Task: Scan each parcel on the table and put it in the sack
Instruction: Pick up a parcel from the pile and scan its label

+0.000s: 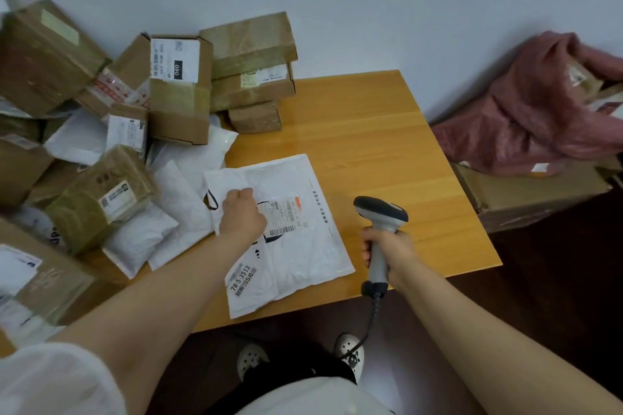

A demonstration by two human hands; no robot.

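**Mailer under the scanner, sack off to the right**

Head view:
- Table (371,145): wood top, pushed into a wall corner. Its left half is buried in parcels, and its right half shows bare wood.
- Mailer (303,253): white and flat, lying at the front middle of the table. Its label (285,216) faces up with the barcodes visible. The near corner sits at the table's front edge.
- Second mailer (249,290): smaller and white, printed "78-5-3513". It is tucked partly under the first, with its front end past the table edge.
- Left hand (241,212): knuckles up, fingers curled, resting on the mailer just left of the label. The fingertips are hidden, so can't tell if it pinches the film or only presses it.
- Right hand (387,253): wrapped round the handle of the scanner (380,212), above the table just right of the mailer. The scanner head tilts left toward the label and is clear of the mailer.
- Cable (371,323): coiled, dropping from the handle base toward the floor.
- Boxes (178,87): brown cartons stacked and tipped at back left, several with white labels.
- Poly bags (168,205): white, lying loose in front of the boxes, next to the mailer.
- Sack (526,125): dusty pink, slumped on a carton (532,195) off the table's right side. Its mouth is open at top right with parcels showing inside.
- Shoes (249,360): white, on the dark floor below the table edge.
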